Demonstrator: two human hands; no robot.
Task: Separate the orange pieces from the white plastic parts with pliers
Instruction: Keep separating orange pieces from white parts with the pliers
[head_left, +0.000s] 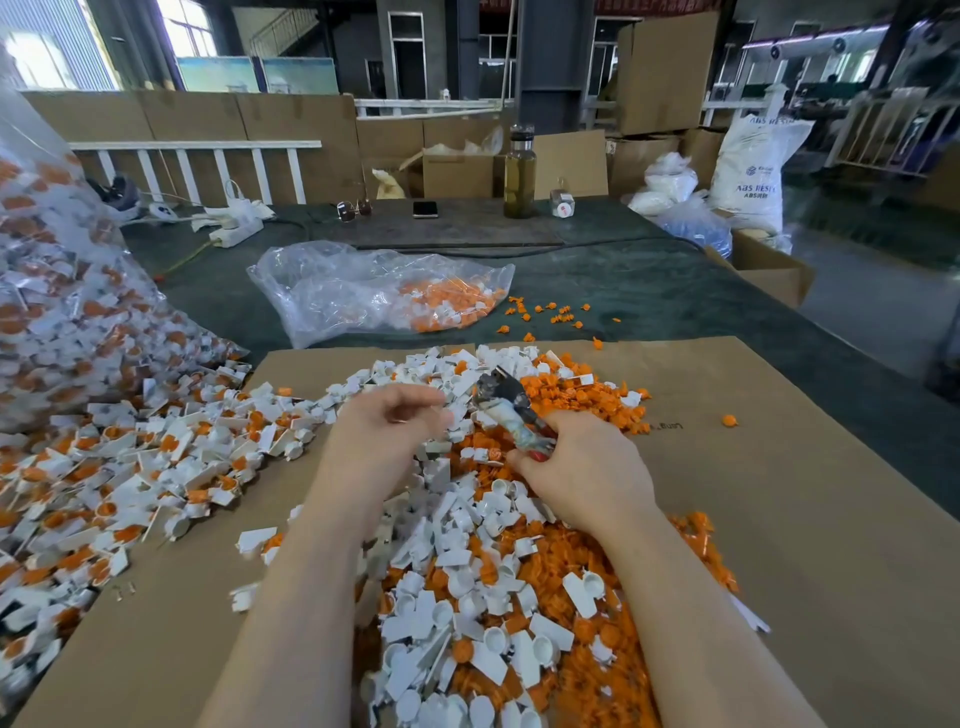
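Orange-and-white heap: right hand (582, 478) grips pliers (511, 410); left hand (387, 421), fingers curled, contents unclear. Between parts; next, feed one.

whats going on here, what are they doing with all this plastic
A person is sorting a heap of white plastic parts and orange pieces on a cardboard sheet. The right hand grips the pliers, pointed up over the pile. The left hand is curled beside their tip; whether it holds a part is blurred. Much unsorted stock lies left.
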